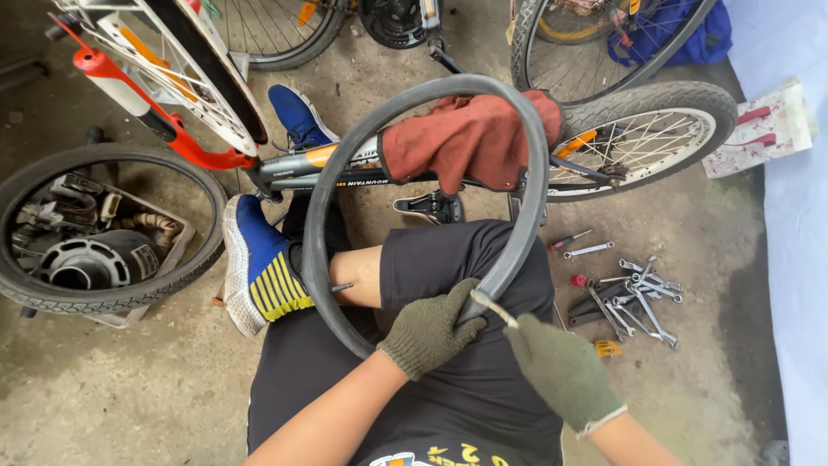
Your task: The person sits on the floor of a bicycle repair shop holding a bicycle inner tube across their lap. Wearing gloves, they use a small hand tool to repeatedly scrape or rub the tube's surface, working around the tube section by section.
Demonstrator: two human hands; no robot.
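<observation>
A black bicycle inner tube (332, 168) forms a big loop over my lap, its valve stem (341, 286) poking inward near my knee. My left hand (431, 328), in a green knit glove, grips the tube's lower section. My right hand (561, 367), also gloved, pinches a small pale strip (492, 306) and presses it against the tube right next to the left hand. I sit on the floor in black shorts with blue and yellow shoes (259, 267).
A bicycle frame (302, 164) lies ahead with a red cloth (466, 138) draped over it. Wrenches and a screwdriver (634, 293) are scattered on the concrete at right. A loose tyre (112, 293) rings a crate of parts at left. More wheels stand behind.
</observation>
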